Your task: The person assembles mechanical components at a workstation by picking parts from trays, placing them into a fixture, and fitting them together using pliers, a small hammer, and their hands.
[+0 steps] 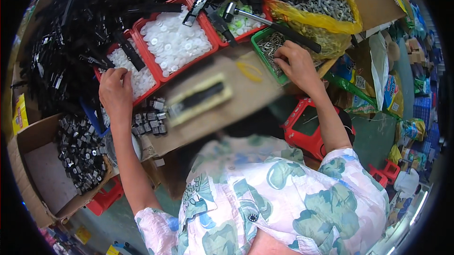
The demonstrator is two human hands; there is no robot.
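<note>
My left hand [116, 87] is over the near-left edge of a red tray [152, 90] of small white plastic pieces [140, 78], its fingers curled together; anything between them is hidden. At the green tray [282, 79] of small metal pins [270, 47], my right hand [298, 63] has thumb and fingertips pinched; what they hold is too small to make out. Between my hands, a cream block [226, 95] lies on the board with a long black part [203, 95] set in it, both blurred. A yellow curved tool [249, 71] lies to its right.
A hammer [298, 38] rests across the green tray's far side. A larger red tray [173, 72] holds white discs. Black parts [61, 61] heap up at far left. A yellow bag [352, 28] holds grey pieces. Small black-and-silver blocks fill a cardboard box [42, 179]. A red stool [300, 136] stands at right.
</note>
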